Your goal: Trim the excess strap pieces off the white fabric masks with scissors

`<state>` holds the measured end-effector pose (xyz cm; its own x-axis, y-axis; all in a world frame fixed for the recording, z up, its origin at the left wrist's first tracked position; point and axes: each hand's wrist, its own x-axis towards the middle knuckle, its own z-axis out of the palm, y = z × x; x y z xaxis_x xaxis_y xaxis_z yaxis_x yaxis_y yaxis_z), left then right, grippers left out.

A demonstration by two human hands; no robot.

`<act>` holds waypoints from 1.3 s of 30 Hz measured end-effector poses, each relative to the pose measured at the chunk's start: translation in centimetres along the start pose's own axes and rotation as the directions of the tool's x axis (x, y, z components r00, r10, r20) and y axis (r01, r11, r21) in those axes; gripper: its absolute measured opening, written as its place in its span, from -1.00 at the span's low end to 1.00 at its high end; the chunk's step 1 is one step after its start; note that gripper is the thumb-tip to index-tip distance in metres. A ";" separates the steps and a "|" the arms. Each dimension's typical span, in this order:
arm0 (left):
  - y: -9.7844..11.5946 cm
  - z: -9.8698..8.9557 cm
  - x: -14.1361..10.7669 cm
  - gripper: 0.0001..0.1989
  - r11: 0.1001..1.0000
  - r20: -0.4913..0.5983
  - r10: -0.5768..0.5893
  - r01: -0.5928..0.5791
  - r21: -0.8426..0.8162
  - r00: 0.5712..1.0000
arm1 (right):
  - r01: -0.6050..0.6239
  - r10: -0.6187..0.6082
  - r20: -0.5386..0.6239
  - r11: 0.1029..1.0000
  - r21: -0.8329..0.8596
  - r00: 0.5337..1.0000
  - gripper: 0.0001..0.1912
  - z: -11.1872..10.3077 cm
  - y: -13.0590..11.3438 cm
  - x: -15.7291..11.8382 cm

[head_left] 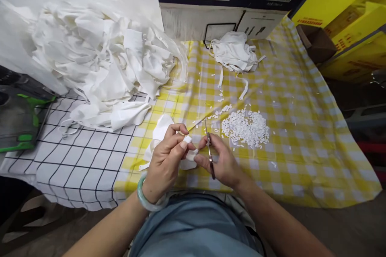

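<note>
Between the fingertips of my left hand [169, 154] is pinched the end of a white fabric piece [161, 128], the rest of which lies on the table beneath the hand. My right hand [224, 160] grips a small pair of metal scissors [209, 146], their blades pointing away from me. Its thumb and fingers also come close to the fabric; whether they touch it I cannot tell. Just beyond the right hand spreads a heap of tiny white cut bits [245, 128], with more scattered to its left.
A large pile of white fabric pieces [99, 52] spills from clear plastic at the back left. A smaller white bundle [235, 52] lies before a beer carton [211, 20]. Yellow boxes [352, 28] stand at the right. Checked cloths [301, 148] cover the table.
</note>
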<state>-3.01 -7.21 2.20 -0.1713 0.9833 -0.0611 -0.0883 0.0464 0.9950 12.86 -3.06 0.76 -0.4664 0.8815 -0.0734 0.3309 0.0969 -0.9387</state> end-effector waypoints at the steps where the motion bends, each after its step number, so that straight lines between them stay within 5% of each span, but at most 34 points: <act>1: -0.4 0.2 -0.1 -0.71 1.000 0.015 -0.006 0.006 0.004 1.000 | 0.036 -0.036 0.003 0.990 -0.136 0.999 -0.58 -1.2 -0.1 -0.3; 4: -1.2 0.8 -0.2 -0.69 1.000 0.065 -0.016 0.014 0.025 0.998 | 0.097 -0.077 0.071 0.932 -0.349 0.994 -0.53 -3.5 -0.5 -0.8; 8: -1.6 1.7 -0.2 -0.70 0.999 0.113 0.025 -0.027 0.017 0.993 | 0.091 -0.060 0.085 0.900 -0.425 0.995 -0.50 -3.9 -0.7 -1.2; 39: -1.9 3.3 0.7 -0.71 0.991 0.221 0.097 -0.115 0.072 0.970 | 0.027 -0.019 0.025 0.933 -0.359 0.999 -0.46 -4.4 0.8 -1.5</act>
<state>0.27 -6.05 0.52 0.0418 0.9976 0.0545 0.0025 -0.0547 0.9985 17.43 -2.27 1.60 -0.4934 0.8674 -0.0638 0.5907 0.2804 -0.7566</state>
